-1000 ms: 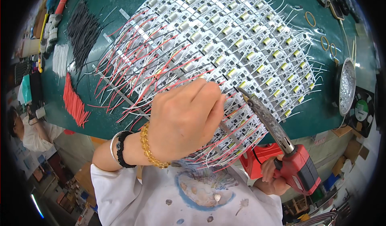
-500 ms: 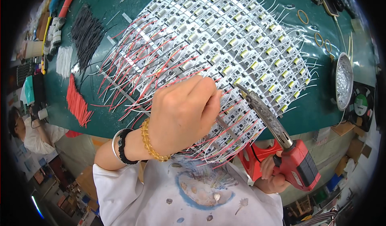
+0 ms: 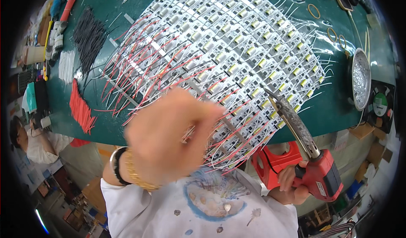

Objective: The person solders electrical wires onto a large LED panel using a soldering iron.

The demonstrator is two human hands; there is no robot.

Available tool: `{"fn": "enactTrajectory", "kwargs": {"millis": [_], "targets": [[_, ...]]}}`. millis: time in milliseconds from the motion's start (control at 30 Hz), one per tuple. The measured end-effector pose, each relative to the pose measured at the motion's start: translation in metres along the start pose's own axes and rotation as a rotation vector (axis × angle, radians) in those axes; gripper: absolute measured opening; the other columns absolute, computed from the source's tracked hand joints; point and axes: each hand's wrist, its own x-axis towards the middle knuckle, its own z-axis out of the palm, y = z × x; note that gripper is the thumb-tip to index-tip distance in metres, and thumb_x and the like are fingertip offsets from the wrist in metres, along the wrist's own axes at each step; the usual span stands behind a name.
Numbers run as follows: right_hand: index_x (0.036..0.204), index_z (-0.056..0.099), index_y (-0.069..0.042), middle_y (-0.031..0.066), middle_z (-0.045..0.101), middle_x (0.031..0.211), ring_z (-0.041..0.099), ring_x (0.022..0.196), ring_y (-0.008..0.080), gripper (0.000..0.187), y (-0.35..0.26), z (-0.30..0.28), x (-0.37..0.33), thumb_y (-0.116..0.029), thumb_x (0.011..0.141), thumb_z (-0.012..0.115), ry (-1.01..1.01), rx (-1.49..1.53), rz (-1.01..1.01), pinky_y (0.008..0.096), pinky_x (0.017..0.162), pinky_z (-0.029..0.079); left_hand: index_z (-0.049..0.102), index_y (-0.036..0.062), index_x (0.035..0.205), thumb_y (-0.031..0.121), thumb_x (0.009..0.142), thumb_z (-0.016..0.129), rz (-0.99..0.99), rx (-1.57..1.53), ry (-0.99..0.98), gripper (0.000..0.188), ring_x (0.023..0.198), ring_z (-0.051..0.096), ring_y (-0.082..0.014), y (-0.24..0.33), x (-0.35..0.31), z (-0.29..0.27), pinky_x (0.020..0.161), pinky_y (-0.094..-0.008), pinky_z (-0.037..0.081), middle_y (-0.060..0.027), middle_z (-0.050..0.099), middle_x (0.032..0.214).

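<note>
A wide sheet of white circuit boards (image 3: 237, 43) lies on the table, its rows carrying yellow and silver parts. Red, white and black wires (image 3: 146, 73) stick out along its left and near sides. My left hand (image 3: 173, 136), smeared by motion, hovers over the near-left wires; its fingers look curled, but whatever is in them cannot be made out. My right hand (image 3: 289, 183) is closed round the red handle of a soldering gun (image 3: 319, 174). The gun's long metal tip (image 3: 279, 98) points up and left, over the right part of the boards.
Bundles of black wires (image 3: 89, 39), red wires (image 3: 81, 109) and white wires (image 3: 67, 65) lie on the green table (image 3: 330, 117). At the right stand a metal dish (image 3: 360, 81) and a solder reel (image 3: 380, 104); rubber bands (image 3: 314, 11) lie nearby. Another person (image 3: 40, 138) sits far left.
My left hand has moved left and toward me, away from the boards' middle. The soldering gun has shifted slightly right, still in my right hand. The view has shifted a little.
</note>
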Motion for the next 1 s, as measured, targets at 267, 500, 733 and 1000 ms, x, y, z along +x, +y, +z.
{"fn": "enactTrajectory", "kwargs": {"millis": [267,500,733,1000], "targets": [[0.131,0.038,0.005,0.0011,0.053,0.055,0.05,0.043,0.0124,0.076,0.021,-0.032,-0.027,-0.053,0.088,0.063,-0.098,0.075,-0.091,0.0266,0.044,0.039,0.053,0.0056,0.079,0.007,0.08,0.068,0.119,0.022,-0.082,0.015,0.053,0.055,-0.0216,-0.016,-0.005,0.045,0.044,-0.0334,0.042,-0.0059,0.05,0.067],[0.125,0.045,0.004,0.0023,0.053,0.058,0.051,0.048,0.0131,0.071,0.014,-0.019,-0.026,-0.051,0.086,0.067,-0.033,0.016,0.054,0.027,0.044,0.039,0.053,0.0065,0.08,0.008,0.081,0.066,0.066,0.005,-0.126,0.013,0.052,0.054,-0.0225,-0.016,0.0,0.046,0.044,-0.0345,0.041,-0.0054,0.051,0.067],[0.07,0.051,0.0,0.0105,0.054,0.058,0.055,0.053,0.0165,0.016,-0.004,-0.032,-0.014,-0.013,0.077,0.058,-0.077,-0.248,0.304,0.025,0.05,0.044,0.062,0.0028,0.08,0.001,0.079,0.071,0.002,-0.006,-0.177,0.009,0.051,0.057,-0.0149,-0.013,0.002,0.039,0.046,-0.0254,0.043,-0.0063,0.061,0.068],[0.13,0.039,0.006,-0.0008,0.051,0.055,0.048,0.042,0.0113,0.076,0.016,-0.029,-0.033,-0.052,0.087,0.063,0.005,-0.119,-0.023,0.0264,0.044,0.038,0.062,0.0024,0.078,0.002,0.08,0.071,0.003,-0.026,-0.169,0.009,0.051,0.057,-0.0148,-0.012,0.004,0.039,0.047,-0.0256,0.043,-0.0064,0.06,0.067]]}}
